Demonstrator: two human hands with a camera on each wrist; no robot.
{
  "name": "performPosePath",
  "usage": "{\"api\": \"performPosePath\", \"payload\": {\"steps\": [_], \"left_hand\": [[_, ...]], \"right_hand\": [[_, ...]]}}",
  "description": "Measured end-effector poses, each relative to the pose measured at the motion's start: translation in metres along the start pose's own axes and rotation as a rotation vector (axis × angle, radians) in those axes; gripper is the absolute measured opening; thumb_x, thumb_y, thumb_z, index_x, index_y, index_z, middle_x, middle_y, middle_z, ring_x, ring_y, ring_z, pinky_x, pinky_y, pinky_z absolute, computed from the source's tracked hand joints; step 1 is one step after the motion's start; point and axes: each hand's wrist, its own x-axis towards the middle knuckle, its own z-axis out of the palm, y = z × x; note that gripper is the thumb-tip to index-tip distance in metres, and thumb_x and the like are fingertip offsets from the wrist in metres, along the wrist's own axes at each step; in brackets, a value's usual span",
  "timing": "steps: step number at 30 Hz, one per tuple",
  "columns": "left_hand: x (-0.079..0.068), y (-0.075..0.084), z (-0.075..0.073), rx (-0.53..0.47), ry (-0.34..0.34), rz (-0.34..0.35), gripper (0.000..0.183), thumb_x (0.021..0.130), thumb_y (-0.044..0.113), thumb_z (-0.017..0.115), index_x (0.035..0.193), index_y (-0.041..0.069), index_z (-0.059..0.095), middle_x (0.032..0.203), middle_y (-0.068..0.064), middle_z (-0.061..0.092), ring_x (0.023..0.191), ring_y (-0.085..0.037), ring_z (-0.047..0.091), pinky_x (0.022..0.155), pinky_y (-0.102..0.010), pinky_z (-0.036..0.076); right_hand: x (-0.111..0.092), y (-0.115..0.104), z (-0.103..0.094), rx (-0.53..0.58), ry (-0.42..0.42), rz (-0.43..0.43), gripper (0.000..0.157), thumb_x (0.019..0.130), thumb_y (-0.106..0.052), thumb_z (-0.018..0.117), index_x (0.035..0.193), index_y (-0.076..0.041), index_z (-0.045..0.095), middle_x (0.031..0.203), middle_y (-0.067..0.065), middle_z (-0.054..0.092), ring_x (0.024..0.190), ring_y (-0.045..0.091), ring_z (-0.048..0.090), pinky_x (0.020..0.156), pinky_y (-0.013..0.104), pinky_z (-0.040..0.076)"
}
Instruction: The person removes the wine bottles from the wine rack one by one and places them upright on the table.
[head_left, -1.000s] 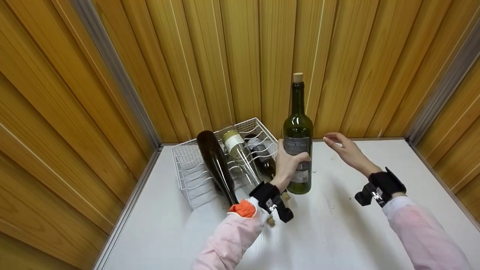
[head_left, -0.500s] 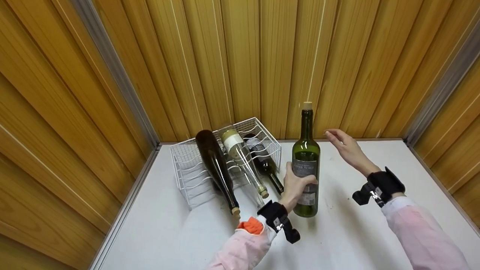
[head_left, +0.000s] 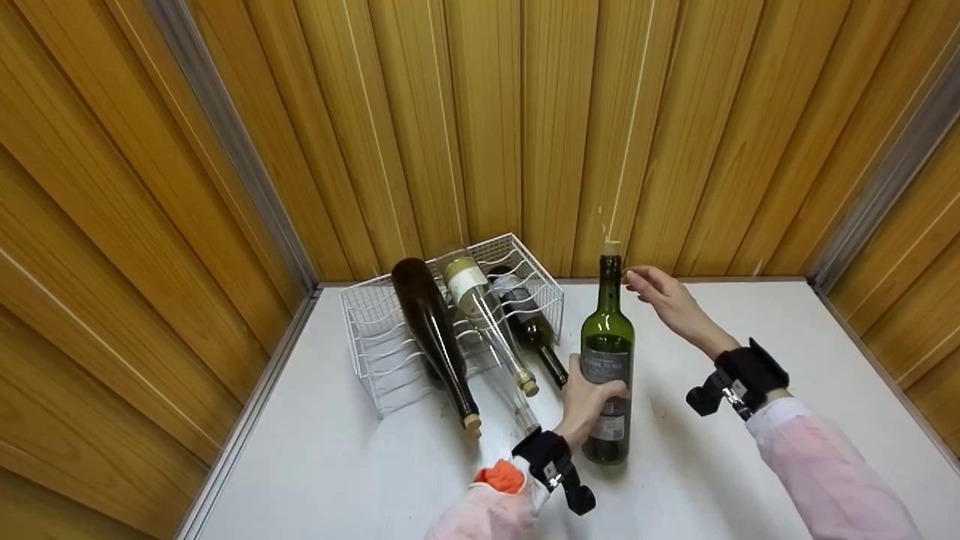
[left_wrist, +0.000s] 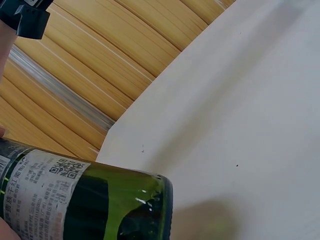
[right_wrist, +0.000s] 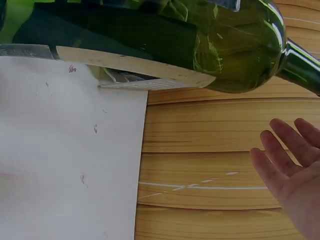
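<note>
Green bottle (head_left: 607,360) upright on table (head_left: 750,450), mid-table, just right of wire rack (head_left: 375,352); cork in neck. Left hand (head_left: 589,397) wraps lower body at label. Right hand (head_left: 664,296) open, fingers loose, beside neck near cork, contact unclear. Three bottles (head_left: 465,322) lie slanted in rack at back-left corner, necks pointing toward front edge. Risk: one-handed low grip plus nudge at neck could tip bottle; base could also knock nearest rack neck.

The tall green glass wine bottle (head_left: 607,360) has come down onto the white table (head_left: 750,450), nearer the person. The right hand (head_left: 667,296) moved close to its neck.
</note>
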Motion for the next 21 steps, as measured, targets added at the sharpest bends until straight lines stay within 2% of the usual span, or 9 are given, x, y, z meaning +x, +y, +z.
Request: {"api": "performPosePath", "payload": {"steps": [5, 8, 15, 21], "left_hand": [[0.000, -0.003, -0.006, -0.043, -0.014, 0.020, 0.056, 0.051, 0.012, 0.074, 0.098, 0.016, 0.044, 0.079, 0.001, 0.057, 0.066, -0.017, 0.056, 0.059, -0.035, 0.046], [0.001, -0.004, -0.009, -0.055, -0.020, 0.033, 0.056, 0.051, 0.011, 0.074, 0.098, 0.017, 0.044, 0.079, 0.001, 0.057, 0.066, -0.017, 0.056, 0.059, -0.035, 0.046], [0.000, -0.006, -0.008, -0.050, -0.011, 0.035, 0.055, 0.051, 0.010, 0.073, 0.098, 0.016, 0.043, 0.078, 0.000, 0.057, 0.065, -0.016, 0.055, 0.058, -0.035, 0.046], [-0.002, -0.007, -0.005, -0.065, -0.007, 0.030, 0.055, 0.052, 0.010, 0.073, 0.097, 0.016, 0.043, 0.078, 0.000, 0.057, 0.066, -0.016, 0.055, 0.059, -0.035, 0.046]], "right_hand": [[-0.002, -0.020, 0.014, 0.072, -0.037, 0.016, 0.043, 0.097, -0.019, 0.040, 0.124, 0.015, 0.038, 0.118, 0.030, 0.047, 0.110, 0.039, 0.044, 0.090, 0.046, 0.036], [-0.001, -0.026, 0.020, 0.101, -0.046, 0.025, 0.044, 0.098, -0.019, 0.039, 0.125, 0.016, 0.036, 0.118, 0.030, 0.046, 0.111, 0.039, 0.043, 0.090, 0.047, 0.036], [0.011, -0.009, 0.038, 0.215, -0.049, 0.046, 0.042, 0.096, -0.023, 0.043, 0.122, 0.010, 0.042, 0.115, 0.024, 0.051, 0.108, 0.033, 0.047, 0.091, 0.041, 0.036], [0.018, -0.008, 0.055, 0.396, 0.031, 0.083, 0.036, 0.091, -0.025, 0.055, 0.111, 0.004, 0.048, 0.103, 0.020, 0.059, 0.097, 0.028, 0.056, 0.089, 0.044, 0.038]]}}
